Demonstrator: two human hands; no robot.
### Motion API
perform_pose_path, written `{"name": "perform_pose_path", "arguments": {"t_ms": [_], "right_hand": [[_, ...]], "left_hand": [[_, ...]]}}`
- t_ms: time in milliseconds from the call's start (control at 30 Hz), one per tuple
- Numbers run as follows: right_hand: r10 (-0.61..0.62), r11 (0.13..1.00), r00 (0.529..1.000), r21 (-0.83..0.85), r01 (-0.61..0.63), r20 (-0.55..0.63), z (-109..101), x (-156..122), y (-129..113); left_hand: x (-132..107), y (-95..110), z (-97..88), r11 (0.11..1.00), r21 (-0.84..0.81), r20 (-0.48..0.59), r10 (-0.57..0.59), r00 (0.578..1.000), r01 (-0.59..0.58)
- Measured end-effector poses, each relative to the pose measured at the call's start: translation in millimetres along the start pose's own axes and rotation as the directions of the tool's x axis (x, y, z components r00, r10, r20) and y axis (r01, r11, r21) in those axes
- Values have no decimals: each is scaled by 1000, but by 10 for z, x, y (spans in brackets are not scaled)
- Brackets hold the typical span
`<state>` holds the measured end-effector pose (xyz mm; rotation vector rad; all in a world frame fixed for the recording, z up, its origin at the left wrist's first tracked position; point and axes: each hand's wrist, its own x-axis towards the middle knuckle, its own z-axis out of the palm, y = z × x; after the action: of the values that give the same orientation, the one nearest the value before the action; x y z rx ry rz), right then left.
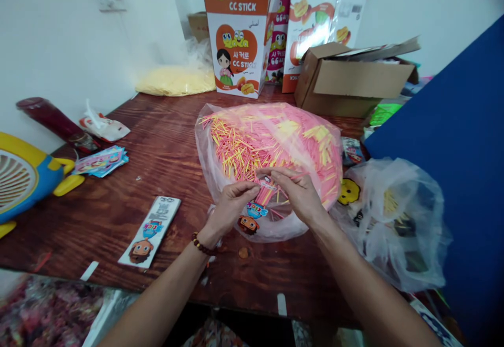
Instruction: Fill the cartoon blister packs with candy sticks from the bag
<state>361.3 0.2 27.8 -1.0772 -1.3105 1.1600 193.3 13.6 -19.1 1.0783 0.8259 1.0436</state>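
Observation:
A small clear packet (pixel 256 210) with a cartoon face and blue "Stick" lettering is held between my hands, thin pink sticks showing inside it. My left hand (pixel 232 205) pinches its left edge near the end away from me. At the same end, my right hand (pixel 297 192) closes its fingertips on the right edge. Just beneath and beyond both hands lies a large clear plastic bag (pixel 202 132), opened and heaped with pink and yellow sticks (pixel 240 150). To the left, a flat stack of printed packets (pixel 149 231) with the same cartoon lies on the wooden table (pixel 157 142).
Tall "CC Stick" cartons (pixel 236 37) and an opened cardboard box (pixel 354 84) stand at the back. A crumpled plastic bag (pixel 409 221) lies right, beside a blue panel (pixel 452 153). A yellow-and-blue fan (pixel 31 179), cards (pixel 102 160) and tissues (pixel 104 126) are left.

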Motion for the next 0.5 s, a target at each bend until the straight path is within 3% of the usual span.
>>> {"name": "perform_pose_path", "arguments": {"t_ms": [233,500], "right_hand": [[-49,997,998,62,51,-33,6,63,-73],[-50,999,997,-10,50,60,108,47,-176]], "left_hand": [[-24,-35,-29,1000,-3,-2,22,1000,-22],[-63,13,-70,993,-97,-27,67,997,-69]]}}
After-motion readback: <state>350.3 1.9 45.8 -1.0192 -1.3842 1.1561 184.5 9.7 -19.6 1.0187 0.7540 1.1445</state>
